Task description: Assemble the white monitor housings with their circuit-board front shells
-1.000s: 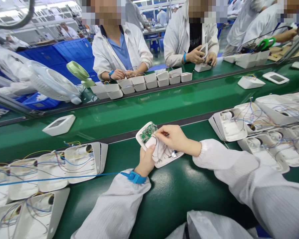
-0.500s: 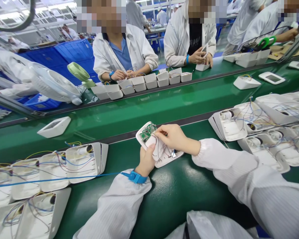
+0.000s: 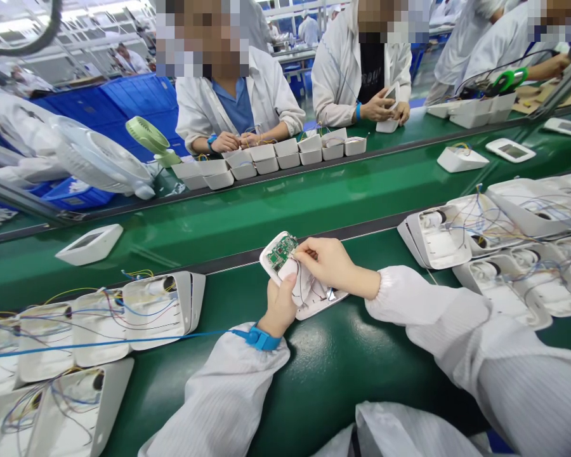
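One green conveyor [image 3: 266, 209] crosses the full width of the view, and its load has shifted leftward over the last second: the wedge-shaped display unit [image 3: 89, 245] at left, and the wedge housing [image 3: 463, 160] and flat display unit [image 3: 511, 150] at right. By judgement, this transport does not affect the work in hand, which holds the same position and apparently the same stage.

Nearer the person, the green surface [image 3: 342, 368] offers its main room for moving between the sleeves [image 3: 219, 400]. A black rail [image 3: 375, 225] marks its far edge. Lateral limits are the left housings [image 3: 95, 324] and the right housings [image 3: 514, 298], with raised end walls facing the work. (Loose wires spill over both groups; a sideways sweep could snag them.) A blue cord [image 3: 124, 343] passes over the left group to the left wrist.

Right hand [image 3: 326, 260]: thumb and forefinger closed in a pinch; any part between them is too small to tell. Left hand [image 3: 282, 301]: gripping a white panel [image 3: 268, 263], which is tilted, just beside the rail in view. A white shell [image 3: 316, 310] lies partly beneath; whether the two are joined cannot be told. Smallest, the circuit board [image 3: 280, 252] sits on the panel, its edge at the right fingertips.
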The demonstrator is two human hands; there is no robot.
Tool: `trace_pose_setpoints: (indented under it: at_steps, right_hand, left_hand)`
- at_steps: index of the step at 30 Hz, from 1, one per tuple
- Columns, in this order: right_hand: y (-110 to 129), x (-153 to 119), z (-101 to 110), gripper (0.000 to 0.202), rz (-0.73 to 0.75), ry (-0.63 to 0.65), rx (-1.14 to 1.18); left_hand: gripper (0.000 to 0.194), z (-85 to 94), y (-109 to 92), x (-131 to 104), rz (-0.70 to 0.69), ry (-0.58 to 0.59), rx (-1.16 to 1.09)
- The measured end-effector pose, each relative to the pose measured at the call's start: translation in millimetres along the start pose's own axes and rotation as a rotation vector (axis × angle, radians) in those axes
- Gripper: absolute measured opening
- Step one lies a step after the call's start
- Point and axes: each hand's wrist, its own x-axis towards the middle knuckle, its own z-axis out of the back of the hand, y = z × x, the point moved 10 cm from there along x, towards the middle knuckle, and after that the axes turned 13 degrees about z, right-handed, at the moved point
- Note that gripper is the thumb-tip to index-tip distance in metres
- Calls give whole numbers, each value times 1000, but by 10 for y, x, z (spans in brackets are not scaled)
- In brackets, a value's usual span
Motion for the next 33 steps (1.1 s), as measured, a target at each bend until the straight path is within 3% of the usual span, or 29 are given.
trace_pose_setpoints:
  at_steps: [6, 15, 20, 23, 25, 27, 30, 33]
  right_hand:
    - [45, 33, 6, 12, 101, 36, -45]
    - [-11, -6, -5, 11, -27, -22, 100]
    - [-44, 31, -35, 8, -40, 44, 149]
    - [-130, 92, 33, 32, -58, 44, 144]
    - [-203, 123, -11, 47, -86, 102, 267]
    - [-206, 127, -127, 39, -96, 211, 475]
    - [-100, 144, -113, 22, 1, 249, 544]
    - [139, 165, 48, 8, 254, 195, 236]
  left_hand:
    - [43, -26, -20, -28, -7, 14, -31]
    - [44, -23, 35, -5, -17, 33, -93]
    - [49, -10, 73, 54, 7, 45, -182]
    - [51, 73, 15, 62, -44, 21, -192]
    - [51, 165, -54, 61, -110, -22, -99]
    - [56, 240, -127, 72, -180, -51, 9]
    - [69, 310, -230, 131, -268, -50, 32]
    - [78, 366, -292, 221, -302, -44, -71]
